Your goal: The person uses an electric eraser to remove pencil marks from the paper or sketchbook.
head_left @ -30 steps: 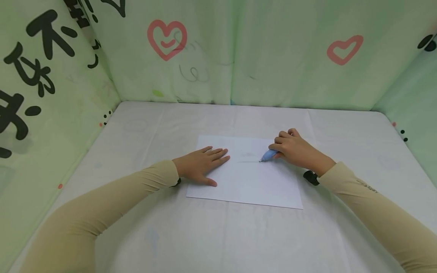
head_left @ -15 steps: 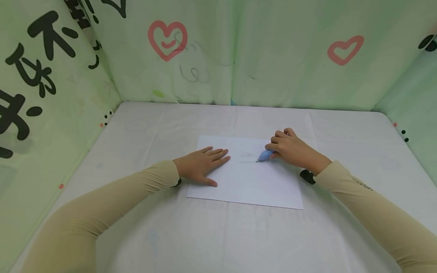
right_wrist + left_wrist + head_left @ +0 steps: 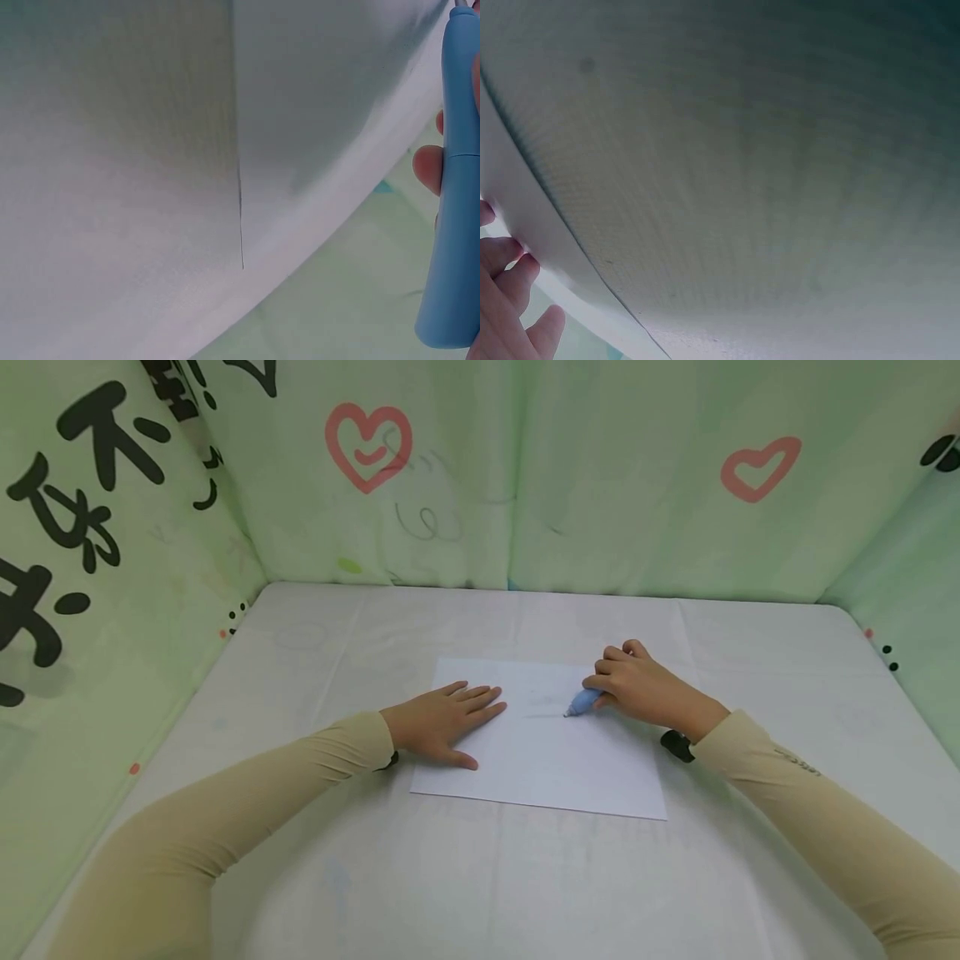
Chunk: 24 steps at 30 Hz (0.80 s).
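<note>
- A white cloth-covered surface (image 3: 480,877) fills the lower half of the head view, walled on three sides by pale green fabric panels (image 3: 615,485) printed with pink hearts and black characters.
- A white rectangular sheet of paper (image 3: 555,768) lies flat near the middle of the surface.
- The left hand (image 3: 442,725) rests palm down on the sheet's left part, fingers straight and slightly spread, holding nothing; its fingertips (image 3: 510,262) show at the edge of the left wrist view.
- The right hand (image 3: 645,689) is curled round a light blue plastic pen (image 3: 581,702), with the tip pointing left and down onto the paper's upper right part.
- A faint grey line seems to run left from the tip, though it is too pale to be sure.
- Up close, the pen's blue barrel (image 3: 457,187) stands along the right edge of the right wrist view.
- Both arms wear beige sleeves (image 3: 225,827).
</note>
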### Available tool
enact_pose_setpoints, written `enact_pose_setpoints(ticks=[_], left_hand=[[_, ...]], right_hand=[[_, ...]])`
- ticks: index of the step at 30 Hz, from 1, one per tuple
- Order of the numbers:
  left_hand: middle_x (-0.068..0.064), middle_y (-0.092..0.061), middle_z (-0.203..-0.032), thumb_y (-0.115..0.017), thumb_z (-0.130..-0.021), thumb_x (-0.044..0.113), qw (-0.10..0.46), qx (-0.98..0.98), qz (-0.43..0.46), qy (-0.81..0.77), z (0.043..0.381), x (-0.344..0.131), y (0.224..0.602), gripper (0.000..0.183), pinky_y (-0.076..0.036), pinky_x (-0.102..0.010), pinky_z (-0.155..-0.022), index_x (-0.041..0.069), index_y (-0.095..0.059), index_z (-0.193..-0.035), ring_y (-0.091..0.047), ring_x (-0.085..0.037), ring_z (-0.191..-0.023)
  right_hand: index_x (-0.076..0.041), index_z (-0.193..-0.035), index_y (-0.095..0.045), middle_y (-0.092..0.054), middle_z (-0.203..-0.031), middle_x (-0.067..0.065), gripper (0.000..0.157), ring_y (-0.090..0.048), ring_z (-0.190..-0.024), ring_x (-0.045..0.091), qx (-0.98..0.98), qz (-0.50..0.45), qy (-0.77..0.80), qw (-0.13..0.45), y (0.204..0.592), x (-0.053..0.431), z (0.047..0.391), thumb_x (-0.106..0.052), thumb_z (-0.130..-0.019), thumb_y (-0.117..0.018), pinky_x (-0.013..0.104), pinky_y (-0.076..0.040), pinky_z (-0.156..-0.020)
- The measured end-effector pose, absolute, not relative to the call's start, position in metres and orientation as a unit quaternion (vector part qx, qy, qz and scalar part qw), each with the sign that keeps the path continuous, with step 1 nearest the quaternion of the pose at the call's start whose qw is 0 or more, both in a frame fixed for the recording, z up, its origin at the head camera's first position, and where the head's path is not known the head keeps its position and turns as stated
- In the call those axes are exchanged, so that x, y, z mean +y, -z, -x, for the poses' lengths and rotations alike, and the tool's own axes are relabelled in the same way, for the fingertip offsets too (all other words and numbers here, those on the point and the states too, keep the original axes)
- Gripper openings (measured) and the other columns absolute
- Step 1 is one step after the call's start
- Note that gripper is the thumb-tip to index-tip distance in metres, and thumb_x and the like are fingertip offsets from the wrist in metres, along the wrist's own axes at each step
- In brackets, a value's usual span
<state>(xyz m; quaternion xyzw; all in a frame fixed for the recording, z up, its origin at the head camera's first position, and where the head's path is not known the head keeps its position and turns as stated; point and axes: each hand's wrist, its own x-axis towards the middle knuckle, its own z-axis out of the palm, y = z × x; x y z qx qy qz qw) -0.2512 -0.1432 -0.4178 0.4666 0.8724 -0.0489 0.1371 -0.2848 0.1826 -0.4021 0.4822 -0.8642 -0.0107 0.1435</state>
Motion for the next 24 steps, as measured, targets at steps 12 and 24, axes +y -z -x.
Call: enact_pose_setpoints(ticks=[12, 24], left_hand=[[-0.009, -0.007, -0.160, -0.044, -0.088, 0.065, 0.148, 0.873, -0.463, 0.049, 0.251, -0.142, 0.416, 0.091, -0.008, -0.044, -0.120, 0.013, -0.006, -0.153, -0.010, -0.024, -0.148], [-0.009, -0.009, -0.160, -0.044, -0.088, 0.065, 0.139, 0.873, -0.465, 0.051, 0.249, -0.142, 0.416, 0.091, -0.010, -0.044, -0.120, 0.012, -0.008, -0.153, -0.012, -0.025, -0.147]], right_hand=[[-0.009, -0.099, -0.069, -0.063, -0.082, 0.004, 0.029, -0.046, -0.078, 0.022, -0.881, -0.453, 0.010, 0.139, 0.395, 0.188, 0.279, -0.022, -0.074, -0.076, 0.042, -0.034, -0.075], [-0.005, -0.110, -0.061, -0.067, -0.097, 0.007, 0.024, -0.051, -0.090, 0.025, -0.931, -0.360, -0.043, 0.049, 0.381, 0.194, 0.264, -0.012, -0.087, -0.065, 0.044, -0.030, -0.081]])
